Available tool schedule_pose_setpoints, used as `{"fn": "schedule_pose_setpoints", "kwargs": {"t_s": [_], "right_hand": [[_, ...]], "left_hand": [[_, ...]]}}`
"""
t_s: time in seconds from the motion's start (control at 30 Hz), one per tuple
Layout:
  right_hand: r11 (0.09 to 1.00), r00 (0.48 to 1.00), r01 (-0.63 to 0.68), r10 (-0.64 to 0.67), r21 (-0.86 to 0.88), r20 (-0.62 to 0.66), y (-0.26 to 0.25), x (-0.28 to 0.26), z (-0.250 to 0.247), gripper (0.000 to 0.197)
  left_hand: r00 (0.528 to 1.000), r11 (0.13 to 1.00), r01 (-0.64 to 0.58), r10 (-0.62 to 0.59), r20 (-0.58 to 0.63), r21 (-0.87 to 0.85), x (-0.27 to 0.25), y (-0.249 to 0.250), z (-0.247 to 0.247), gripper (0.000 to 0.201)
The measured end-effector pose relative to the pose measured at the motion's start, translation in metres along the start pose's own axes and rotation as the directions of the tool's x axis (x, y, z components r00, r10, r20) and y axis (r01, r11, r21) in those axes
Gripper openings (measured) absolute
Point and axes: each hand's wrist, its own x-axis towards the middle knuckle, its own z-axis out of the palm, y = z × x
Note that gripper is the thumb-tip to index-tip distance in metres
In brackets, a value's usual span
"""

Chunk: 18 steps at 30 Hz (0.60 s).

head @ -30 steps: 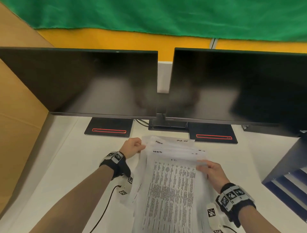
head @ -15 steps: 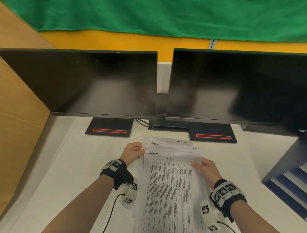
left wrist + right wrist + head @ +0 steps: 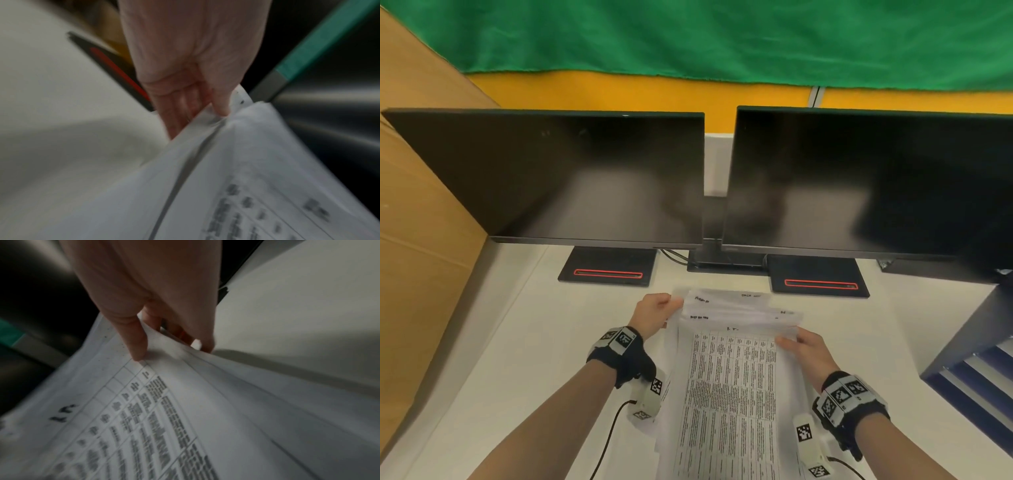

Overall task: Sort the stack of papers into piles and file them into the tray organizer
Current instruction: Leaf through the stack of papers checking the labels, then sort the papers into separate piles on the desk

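Observation:
A stack of printed white papers (image 3: 729, 394) is held above the white desk (image 3: 524, 359) in front of me, its top sheet a dense table of text. My left hand (image 3: 654, 313) pinches the stack's upper left edge, thumb on top and fingers beneath, as the left wrist view shows on the papers (image 3: 236, 162). My right hand (image 3: 804, 349) grips the top sheets at the upper right edge, thumb on the printed table (image 3: 144, 402), fingers under. The dark blue tray organizer (image 3: 972, 373) stands at the right edge of the desk, only partly in view.
Two black monitors (image 3: 571, 178) (image 3: 866, 185) stand side by side behind the papers, on bases with red stripes (image 3: 607, 270) (image 3: 820, 281). A brown cardboard wall (image 3: 421, 222) runs along the left. Cables (image 3: 606, 445) trail from my wrist cameras.
Both hands have drawn the stack slightly nearer to me, and the right hand has slid up to the top sheet's upper corner.

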Motion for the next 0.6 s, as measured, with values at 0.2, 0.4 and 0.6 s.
{"fn": "schedule_pose_setpoints", "kwargs": {"t_s": [0.2, 0.4, 0.6], "right_hand": [[0.993, 0.990, 0.114, -0.110, 0.039, -0.089, -0.021, -0.006, 0.002, 0.031], [0.945, 0.969, 0.240, -0.222, 0.220, -0.104, -0.091, -0.024, 0.003, 0.018], [0.814, 0.847, 0.531, -0.504, 0.235, -0.168, -0.155, -0.051, 0.025, 0.016]], "left_hand": [[0.970, 0.998, -0.056, 0.055, -0.237, 0.003, -0.023, 0.015, 0.010, 0.045], [0.977, 0.957, -0.203, 0.213, 0.025, -0.206, -0.053, 0.049, 0.017, 0.063], [0.871, 0.832, -0.450, 0.327, -0.367, -0.325, -0.047, 0.104, 0.014, 0.028]]}}
